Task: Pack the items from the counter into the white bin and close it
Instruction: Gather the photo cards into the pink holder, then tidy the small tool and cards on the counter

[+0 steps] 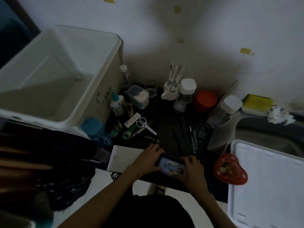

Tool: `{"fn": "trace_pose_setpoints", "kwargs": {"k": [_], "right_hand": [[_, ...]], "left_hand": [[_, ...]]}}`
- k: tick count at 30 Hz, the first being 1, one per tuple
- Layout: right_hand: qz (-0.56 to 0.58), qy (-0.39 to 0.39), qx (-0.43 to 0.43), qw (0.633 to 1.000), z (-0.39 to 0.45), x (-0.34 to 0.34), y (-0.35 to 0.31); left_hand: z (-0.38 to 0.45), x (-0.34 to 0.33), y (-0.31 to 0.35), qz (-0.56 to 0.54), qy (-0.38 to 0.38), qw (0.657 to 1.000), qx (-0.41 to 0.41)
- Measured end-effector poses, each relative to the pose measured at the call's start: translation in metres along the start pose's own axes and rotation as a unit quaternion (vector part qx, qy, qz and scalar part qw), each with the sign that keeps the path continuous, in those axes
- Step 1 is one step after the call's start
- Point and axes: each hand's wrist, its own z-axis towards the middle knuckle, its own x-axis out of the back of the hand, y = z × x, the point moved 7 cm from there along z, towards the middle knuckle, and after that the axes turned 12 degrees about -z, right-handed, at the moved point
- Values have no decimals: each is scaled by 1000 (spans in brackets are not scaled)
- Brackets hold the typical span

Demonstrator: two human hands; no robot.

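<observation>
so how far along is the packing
Barely begun. The bin stands open and looks empty; its lid lies off to the right. Both hands, left and right, grip a phone. Scissors, mug, jars and bottles all wait on the counter.

The person has two bare arms with no sleeves on them. The left hand (pixel 152 159) and the right hand (pixel 191 167) wear no gloves, rings or watch. A black top (pixel 148 213) covers the body. One dark shoe (pixel 159 190) with white laces shows below.
</observation>
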Motion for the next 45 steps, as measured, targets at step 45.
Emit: {"fn": "trace_pose_setpoints", "kwargs": {"k": [45], "right_hand": [[-63,-102,95,988,203,25,-105]], "left_hand": [[-21,73,-100,-700,286,534,377]]}}
